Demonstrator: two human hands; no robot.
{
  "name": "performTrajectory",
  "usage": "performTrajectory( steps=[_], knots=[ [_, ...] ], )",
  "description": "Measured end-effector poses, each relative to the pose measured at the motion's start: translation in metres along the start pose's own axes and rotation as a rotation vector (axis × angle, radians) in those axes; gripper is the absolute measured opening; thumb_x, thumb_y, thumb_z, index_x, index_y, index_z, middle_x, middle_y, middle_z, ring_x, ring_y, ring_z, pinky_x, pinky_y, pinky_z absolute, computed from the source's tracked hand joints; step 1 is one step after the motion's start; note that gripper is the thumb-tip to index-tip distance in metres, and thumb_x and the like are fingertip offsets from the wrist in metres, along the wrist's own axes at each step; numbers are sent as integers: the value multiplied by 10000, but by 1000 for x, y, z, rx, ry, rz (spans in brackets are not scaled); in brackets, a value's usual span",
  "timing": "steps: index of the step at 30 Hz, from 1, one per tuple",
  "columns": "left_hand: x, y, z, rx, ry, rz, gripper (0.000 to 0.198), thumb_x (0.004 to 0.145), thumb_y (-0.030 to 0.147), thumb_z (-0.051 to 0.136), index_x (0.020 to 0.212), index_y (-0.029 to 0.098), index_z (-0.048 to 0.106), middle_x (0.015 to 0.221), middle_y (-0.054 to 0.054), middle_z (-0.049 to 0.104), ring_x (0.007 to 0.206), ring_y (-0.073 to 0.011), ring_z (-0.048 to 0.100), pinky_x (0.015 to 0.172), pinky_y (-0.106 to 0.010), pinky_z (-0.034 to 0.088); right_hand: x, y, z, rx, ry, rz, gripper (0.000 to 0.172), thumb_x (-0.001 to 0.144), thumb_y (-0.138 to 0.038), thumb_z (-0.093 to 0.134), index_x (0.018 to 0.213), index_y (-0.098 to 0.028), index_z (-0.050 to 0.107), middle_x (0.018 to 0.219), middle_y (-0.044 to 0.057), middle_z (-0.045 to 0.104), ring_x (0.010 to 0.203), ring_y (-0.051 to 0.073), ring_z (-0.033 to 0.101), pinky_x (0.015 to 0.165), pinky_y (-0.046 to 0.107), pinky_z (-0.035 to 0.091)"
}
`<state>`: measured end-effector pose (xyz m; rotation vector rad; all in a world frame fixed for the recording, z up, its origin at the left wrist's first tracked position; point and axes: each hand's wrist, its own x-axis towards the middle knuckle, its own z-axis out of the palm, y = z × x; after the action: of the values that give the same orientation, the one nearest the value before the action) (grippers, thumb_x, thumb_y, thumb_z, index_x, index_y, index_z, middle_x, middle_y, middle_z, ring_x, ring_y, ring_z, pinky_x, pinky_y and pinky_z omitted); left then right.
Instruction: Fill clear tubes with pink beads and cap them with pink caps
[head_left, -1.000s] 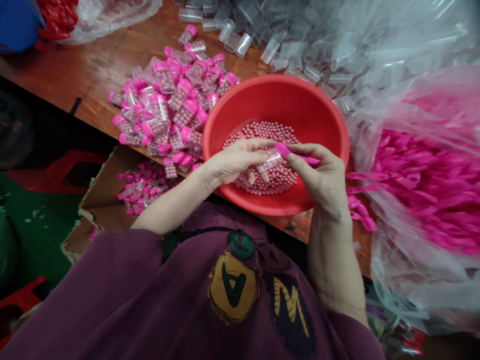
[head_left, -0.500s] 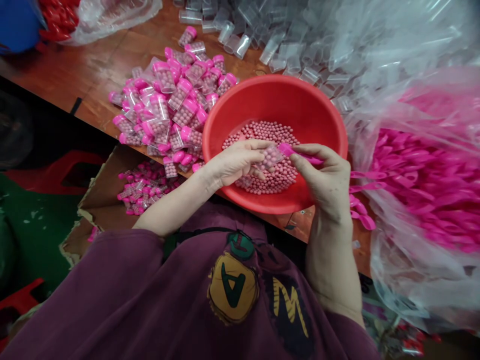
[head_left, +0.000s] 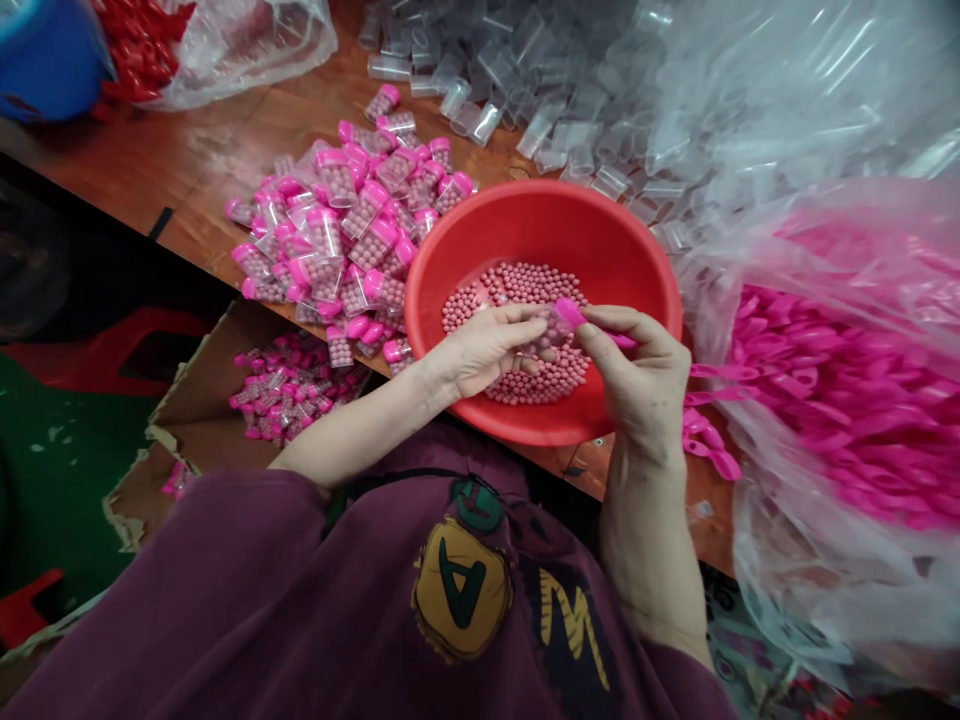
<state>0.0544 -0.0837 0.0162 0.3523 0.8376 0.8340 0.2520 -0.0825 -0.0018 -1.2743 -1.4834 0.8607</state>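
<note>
Over a red plastic bowl (head_left: 555, 225), my left hand (head_left: 484, 348) is closed around a small clear tube (head_left: 552, 335) with pink beads in it. A bright pink cap (head_left: 568, 312) sits at the tube's end. The thumb and fingers of my right hand (head_left: 645, 365) pinch at this cap, and another long pink plastic piece (head_left: 624, 342) shows under those fingers, partly hidden. Loose pink beads (head_left: 536, 385) cover the bowl's floor below both hands.
Left of the bowl lies a heap of pink-capped tubes (head_left: 360, 220); more fill a cardboard box (head_left: 206, 395) below the table edge. Empty clear tubes (head_left: 540, 125) spread behind. A plastic bag of pink pieces (head_left: 840, 400) stands right. A blue bucket (head_left: 49, 65) is far left.
The cap sits squarer on the tube's end than before, and my hands are a little closer together. The whole view has shifted, so the table's things appear slightly lower.
</note>
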Motion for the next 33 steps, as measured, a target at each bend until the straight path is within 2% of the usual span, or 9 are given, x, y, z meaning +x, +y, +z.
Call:
performTrajectory(
  steps=[5, 10, 16, 21, 24, 28, 30, 33],
  knots=[
    [2, -3, -3, -5, -10, 34, 134, 1026, 149, 731, 1155, 152, 768, 978, -35, 789, 803, -113, 711, 707, -243, 478, -5, -4, -7, -12, -2, -32, 170, 921, -447, 913, 1045, -338, 874, 1100, 30, 875, 1080, 271, 832, 1063, 490, 684],
    [7, -10, -6, 14, -82, 88, 150, 995, 191, 797, 1140, 153, 794, 937, -23, 783, 766, -95, 699, 704, -227, 471, -5, -11, -4, -79, -27, -100, 174, 962, -447, 877, 1058, -302, 870, 1070, 37, 869, 1009, 241, 824, 957, 439, 690],
    [9, -13, -4, -28, -44, 140, 85, 1016, 194, 789, 1083, 150, 815, 882, -18, 749, 767, -81, 665, 721, -212, 475, -15, -10, 19, -156, 110, -239, 98, 1012, -314, 790, 1072, -268, 851, 995, 31, 844, 900, 194, 801, 812, 352, 647],
    [4, -14, 2, -70, -72, 142, 65, 1033, 194, 775, 1074, 152, 804, 907, -21, 750, 783, -76, 657, 750, -210, 495, -24, -12, 28, -141, 265, -138, 159, 1030, -386, 751, 1027, -245, 825, 951, 36, 837, 861, 204, 803, 782, 371, 652],
    [3, -15, 5, -68, -58, 151, 58, 1057, 167, 734, 1080, 146, 783, 891, -11, 739, 759, -63, 651, 733, -202, 486, -23, -12, 27, -186, 234, -167, 173, 1030, -400, 753, 1028, -240, 819, 947, 40, 834, 856, 210, 801, 779, 382, 657],
    [4, -15, 6, -42, -36, 151, 60, 1070, 167, 722, 1086, 141, 773, 876, 0, 720, 742, -54, 642, 723, -203, 476, -23, -8, 27, -334, 240, -361, 183, 1079, -364, 685, 1069, -229, 808, 993, 75, 828, 914, 236, 805, 823, 426, 672],
    [3, -15, 5, -44, -30, 152, 72, 1079, 154, 703, 1072, 135, 773, 864, 2, 711, 739, -53, 639, 726, -206, 476, -24, -9, 27, -356, 203, -363, 199, 1101, -358, 646, 1103, -234, 801, 1010, 80, 825, 933, 239, 803, 832, 426, 673],
    [2, -14, 2, -53, -55, 146, 47, 1047, 172, 763, 1070, 132, 773, 845, 6, 703, 728, -59, 632, 704, -214, 472, -25, -18, 20, -333, 104, -337, 163, 1097, -311, 647, 1117, -244, 795, 965, 60, 809, 856, 205, 772, 763, 371, 645]
  ],
)
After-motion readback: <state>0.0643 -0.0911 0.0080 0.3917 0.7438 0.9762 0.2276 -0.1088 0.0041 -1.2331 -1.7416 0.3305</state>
